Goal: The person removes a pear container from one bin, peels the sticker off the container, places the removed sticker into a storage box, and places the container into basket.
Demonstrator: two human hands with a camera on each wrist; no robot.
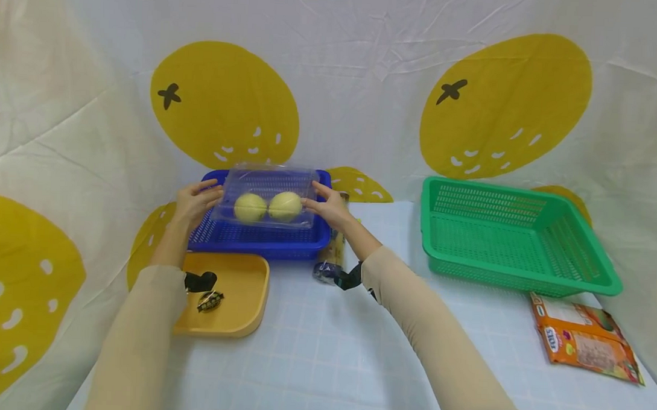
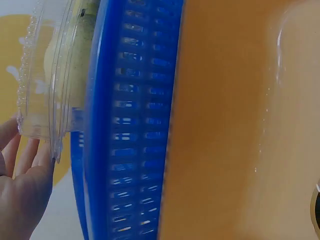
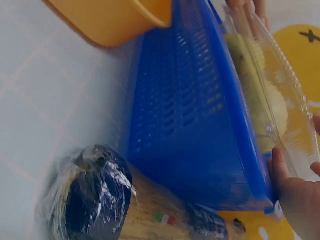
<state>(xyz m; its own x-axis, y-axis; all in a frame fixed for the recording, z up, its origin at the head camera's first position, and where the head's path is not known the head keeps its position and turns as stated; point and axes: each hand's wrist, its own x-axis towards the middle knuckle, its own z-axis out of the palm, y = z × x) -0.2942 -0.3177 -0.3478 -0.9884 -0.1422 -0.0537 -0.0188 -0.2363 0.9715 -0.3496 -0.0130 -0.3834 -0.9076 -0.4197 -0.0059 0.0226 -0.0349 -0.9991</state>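
Left hand (image 1: pixel 194 201) and right hand (image 1: pixel 328 206) pinching opposite ends of clear clamshell box (image 1: pixel 268 198), fingers lightly curled on its rims. Two-sided hold keeps two pale round fruits (image 1: pixel 267 207) level. Box sits over blue basket (image 1: pixel 262 239), apparently just above it.

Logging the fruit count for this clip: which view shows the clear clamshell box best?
The head view: the clear clamshell box shows whole over the blue basket, two yellow fruits inside, a hand at each end. The left wrist view shows only its edge; the right wrist view shows one side at a slant.
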